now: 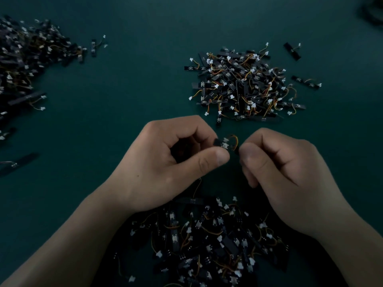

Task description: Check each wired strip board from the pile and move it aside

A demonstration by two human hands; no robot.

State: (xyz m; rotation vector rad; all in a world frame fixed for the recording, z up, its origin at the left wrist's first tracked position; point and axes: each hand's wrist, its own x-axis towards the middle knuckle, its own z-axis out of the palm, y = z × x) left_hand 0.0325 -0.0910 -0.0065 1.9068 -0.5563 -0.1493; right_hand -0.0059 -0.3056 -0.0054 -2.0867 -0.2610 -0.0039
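A small black wired strip board (224,143) with a white connector and a yellow-orange wire loop is held above the green mat between both hands. My left hand (165,162) pinches its left end between thumb and curled fingers. My right hand (284,168) pinches the other end near the wire, its fingers curled. Below the wrists, near the front edge, lies a dark pile of strip boards (207,241). A second, brighter pile of boards (244,85) sits just beyond the hands, to the right of centre.
A large heap of similar boards (27,59) spreads along the left edge, with loose strays (18,162) near it. Single boards (292,51) lie right of the far pile. The dark green mat (134,83) covers the whole surface. A dark object (373,11) shows at the top right corner.
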